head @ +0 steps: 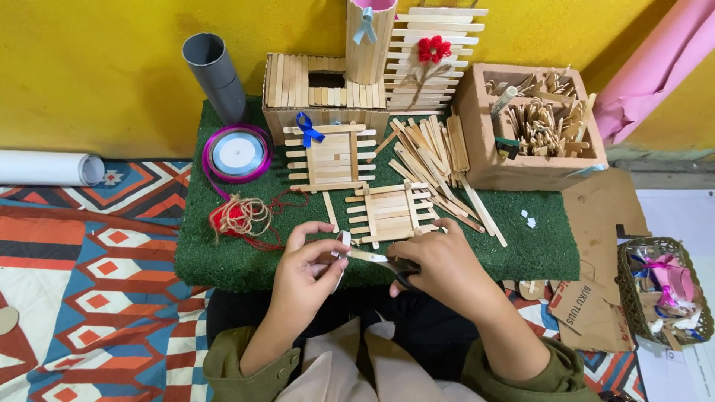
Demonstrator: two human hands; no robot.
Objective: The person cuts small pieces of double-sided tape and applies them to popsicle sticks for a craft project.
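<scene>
Head view, looking down at a craft mat. Left hand (307, 262) pinching a short pale strip (342, 251), probably a craft stick or a ribbon end, between thumb and fingertips, closed firmly on it. Right hand (439, 268) wrapped around the dark handles of scissors (376, 259), closed on them; blades slightly parted, with tips touching the strip. Strip held just above the near edge of the green turf mat (223, 260), in front of the lap. Long axis of the strip close to upright in the picture, top end pointing away toward the mat, lower end toward the body; scissors lying nearly crosswise to it, blades pointing left toward the left hand. Judged good practice for the cut: strip kept taut and square to the blades, fingertips clear of the cutting line, cut taken deep in the blades rather than at the tips, steady pressure to avoid splitting. Just beyond the hands, a small panel of glued sticks (389, 212); behind it a second panel (331, 158) with a blue bow. Loose sticks (436, 160) fanned to the right, beside a cardboard box (477, 141) of more sticks. Reel of purple ribbon (237, 153) and a tangle of twine (240, 217) to the left. Grey tube (216, 78) against the yellow wall.
</scene>
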